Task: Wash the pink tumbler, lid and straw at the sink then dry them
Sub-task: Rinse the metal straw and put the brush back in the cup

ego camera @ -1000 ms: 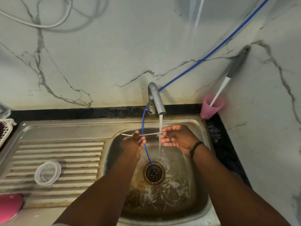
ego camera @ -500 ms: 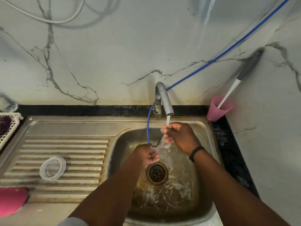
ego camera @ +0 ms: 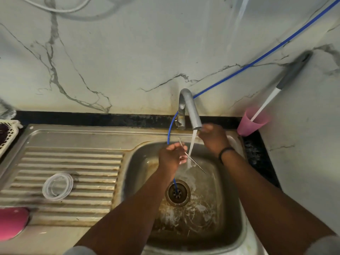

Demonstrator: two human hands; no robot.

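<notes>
Nearest the camera, the pink tumbler [ego camera: 12, 222] lies at the front left edge of the counter, cut off by the frame, and just beyond it the clear lid [ego camera: 57, 186] rests flat on the ribbed drainboard [ego camera: 73, 162], both apart from the basin; neither seems to have shifted over the last second. What has changed is in the basin: the left hand [ego camera: 171, 157] now has the straw [ego camera: 195, 162] to itself, fingers curled round its upper part, where a second ago both hands shared it, first held level under the tap, then tilted. The straw now slants down to the right, its lower end crossing the running stream above the drain [ego camera: 177, 193]. The right hand [ego camera: 213, 137] has let go and risen to the spout of the tap [ego camera: 190, 109], fingers loosely bent beside it; whether it touches the spout or grips anything I cannot tell. I judge the straw's rinse is nearly over and the water may be about to be shut off, with drying to follow. The straw looks thin, rigid and metallic, wet, so likely slippery in a one-handed grip. Farther back, a pink cup [ego camera: 252, 122] stands in the corner.
</notes>
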